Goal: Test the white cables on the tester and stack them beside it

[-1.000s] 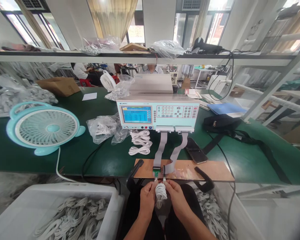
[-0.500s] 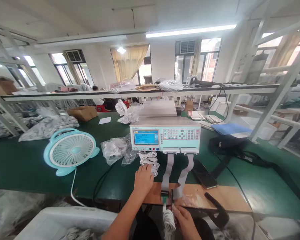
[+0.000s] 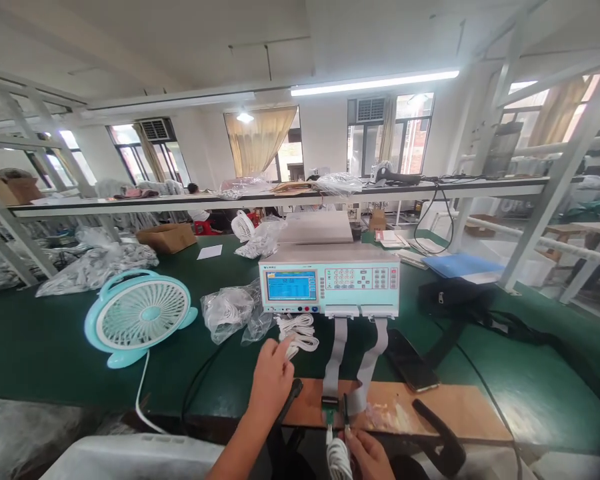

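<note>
My left hand (image 3: 271, 379) is above the table's front part, fingers curled together at the near end of a coiled white cable (image 3: 303, 333); they appear to grip a loop of it. My right hand (image 3: 367, 455) is at the table's front edge, thumb and fingers pinching a cable plug at the dark end connector of the right grey ribbon cable (image 3: 373, 363). Beside it, the other plug of a bundled white cable (image 3: 338, 460) meets a small green circuit board (image 3: 329, 417) on the left ribbon cable (image 3: 336, 357). Both ribbons run from a cable tester (image 3: 363, 293) with a lit screen.
A light-blue fan (image 3: 150, 313) stands left of bagged cables (image 3: 227, 313). Right of the ribbons lie a black phone (image 3: 413, 361) and a black bag (image 3: 455, 300). A wooden board (image 3: 430, 410) runs along the front edge; a white bin (image 3: 145, 457) stands below.
My left hand has drawn back and left, its fingers now curled at the coiled cable's near end. My right hand stays at the connector. The tester's screen shows different content. The view has tilted slightly up.
</note>
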{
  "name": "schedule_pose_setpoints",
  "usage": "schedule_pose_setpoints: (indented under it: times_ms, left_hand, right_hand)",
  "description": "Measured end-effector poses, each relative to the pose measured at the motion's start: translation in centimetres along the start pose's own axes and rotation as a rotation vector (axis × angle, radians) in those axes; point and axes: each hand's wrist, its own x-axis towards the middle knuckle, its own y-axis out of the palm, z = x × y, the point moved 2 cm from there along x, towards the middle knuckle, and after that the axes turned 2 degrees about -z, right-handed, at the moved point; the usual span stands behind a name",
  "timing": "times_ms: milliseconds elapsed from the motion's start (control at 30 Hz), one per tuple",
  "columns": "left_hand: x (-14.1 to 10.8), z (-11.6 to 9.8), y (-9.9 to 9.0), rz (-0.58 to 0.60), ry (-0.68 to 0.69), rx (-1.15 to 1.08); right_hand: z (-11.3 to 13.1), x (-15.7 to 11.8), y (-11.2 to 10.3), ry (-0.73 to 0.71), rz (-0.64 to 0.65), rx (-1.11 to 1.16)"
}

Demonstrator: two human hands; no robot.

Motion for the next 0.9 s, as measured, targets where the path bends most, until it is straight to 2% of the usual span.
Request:
schedule_pose_setpoints:
  times_ms: [67,133,200,267,367,467,533,633,700,767,833,900]
  left_hand:
    - [-3.3,-0.4,-1.2,-0.041,-0.110,-0.265]
    - [-6.8,-0.8,-0.7,0.036,-0.247,-0.529]
    - [-9.8,-1.1,1.4,0.145,-0.432,-0.693]
    - [-11.5,-1.4,4.1,0.195,-0.585,-0.759]
    - [-11.8,-1.9,7.8,0.284,-0.749,-0.846]
    - [-11.3,-2.6,9.6,0.393,-0.910,-0.945]
    - [-11.4,-3.2,9.7,0.331,-0.942,-0.971]
    - [-12.9,-4.1,9.2,0.215,-0.897,-1.032]
    - [-14.3,-4.5,8.8,0.256,-0.935,-1.133]
    - [-15.6,-4.6,8.5,0.314,-1.050,-1.283]
    - [-16.4,-4.6,8.1,0.324,-1.138,-1.439]
    - [-16.6,-4.6,7.9,0.306,-1.139,-1.555]
  right_hand:
    - [0.3,-0.4,0.1,-0.001,-0.040,-0.041]
    - [0.8,-1.0,0.2,-0.009,-0.087,-0.078]
    - [1.3,-1.6,0.5,-0.017,-0.110,-0.098]
    - [1.6,-1.9,0.7,-0.013,-0.106,-0.087]
    - [1.7,-2.0,0.9,-0.014,-0.108,-0.075]
    - [1.3,-1.8,1.1,-0.032,-0.112,-0.075]
    - [1.0,-1.9,1.4,-0.071,-0.127,-0.122]
    - [0.9,-3.2,1.0,-0.157,-0.162,-0.287]
    - [1.3,-4.8,-0.4,-0.145,-0.133,-0.384]
    - [2.4,-6.4,-3.3,-0.105,-0.102,-0.513]
    - [4.1,-7.9,-7.0,-0.133,-0.153,-0.783]
    - [5.7,-9.0,-10.1,-0.223,-0.282,-1.100]
